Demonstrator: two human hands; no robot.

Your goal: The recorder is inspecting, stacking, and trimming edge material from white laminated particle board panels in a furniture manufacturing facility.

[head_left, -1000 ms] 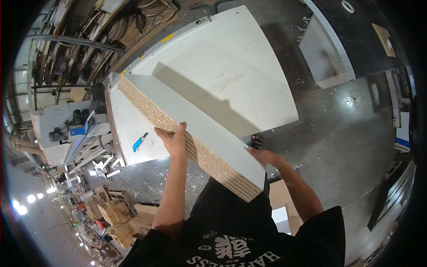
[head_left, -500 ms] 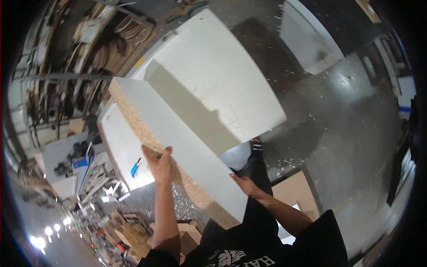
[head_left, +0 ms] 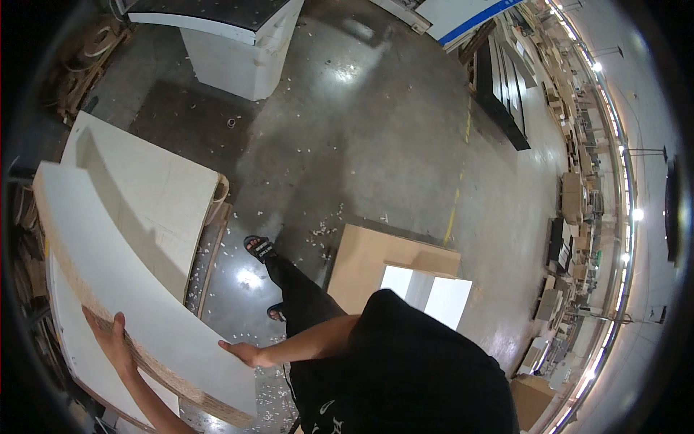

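Note:
Both my hands carry a long, thick particleboard panel [head_left: 144, 267] with a smooth white face and a raw, chip-textured edge. My left hand [head_left: 112, 343] is closed on the raw edge, its thumb up by the white face. On the opposite long side my right hand [head_left: 244, 353] grips the panel near its close end, fingers partly hidden. Tilted, the panel extends toward the far left over a white-topped table [head_left: 166, 195] and casts a shadow on it.
On the floor to the right lies a brown board [head_left: 361, 253] with white pieces [head_left: 441, 300] on it. A white block-shaped stand [head_left: 231, 61] is at the back. Dark panels [head_left: 502, 94] lean far right. Shavings [head_left: 322, 235] litter the concrete floor near my feet.
My view and body have swung to the right, so the table now sits at the left and the floor board shows fully. Both hands still hold the panel. The blue knife has left view.

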